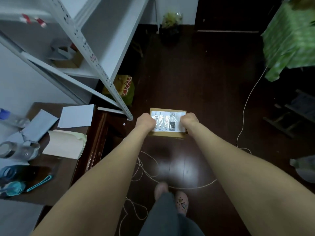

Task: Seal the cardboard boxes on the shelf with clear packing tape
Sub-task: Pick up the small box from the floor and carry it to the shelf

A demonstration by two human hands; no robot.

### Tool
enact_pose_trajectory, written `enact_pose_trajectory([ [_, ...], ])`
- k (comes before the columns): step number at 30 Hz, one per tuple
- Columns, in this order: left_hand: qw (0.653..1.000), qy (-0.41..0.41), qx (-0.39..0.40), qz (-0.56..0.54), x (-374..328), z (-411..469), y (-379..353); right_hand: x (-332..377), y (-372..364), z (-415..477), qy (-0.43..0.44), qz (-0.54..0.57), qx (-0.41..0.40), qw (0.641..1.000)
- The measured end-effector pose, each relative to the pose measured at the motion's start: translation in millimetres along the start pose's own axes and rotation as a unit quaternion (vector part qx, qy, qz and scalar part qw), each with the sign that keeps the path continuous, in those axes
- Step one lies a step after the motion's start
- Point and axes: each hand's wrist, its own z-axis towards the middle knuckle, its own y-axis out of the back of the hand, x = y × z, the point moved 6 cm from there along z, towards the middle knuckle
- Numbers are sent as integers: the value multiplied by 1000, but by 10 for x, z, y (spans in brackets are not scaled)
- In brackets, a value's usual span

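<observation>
Dark wood flooring (204, 82) filled the middle of the scene and reflected a light patch near the person's feet. A white metal shelf unit (109, 31) stood at the far left, its perforated upright slanting down towards the centre. A green patterned cloth (289, 36) hung at the far right. A brown desk (56, 181) occupied the near left and carried loose paper sheets (75, 115) and clear plastic bottles (18, 150).

The cardboard box (167, 123) was off the shelf, held in the air above the floor, just right of the foot of the upright. The left hand (146, 121) gripped the left side of the box, and the right hand (190, 121) gripped the right side. On both hands the fingers were curled round the box edges, with the thumbs lying on the top face. A white shipping label (166, 119) under glossy film covered most of that top face.

A second brown box (66, 63) sat on a lower shelf board with a grey object on top, too blurred to identify. A thin pale cord (247, 106) trailed across the floor.
</observation>
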Motion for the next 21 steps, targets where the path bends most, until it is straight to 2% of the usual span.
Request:
enact_pose_trajectory([
  [9,999,-27,-8,-23,-744,840,388,807,314,765,21,-7,-15,1000],
  [21,996,-39,7,-75,-1896,2580,1294,2618,660,2122,30,-21,-15,999],
])
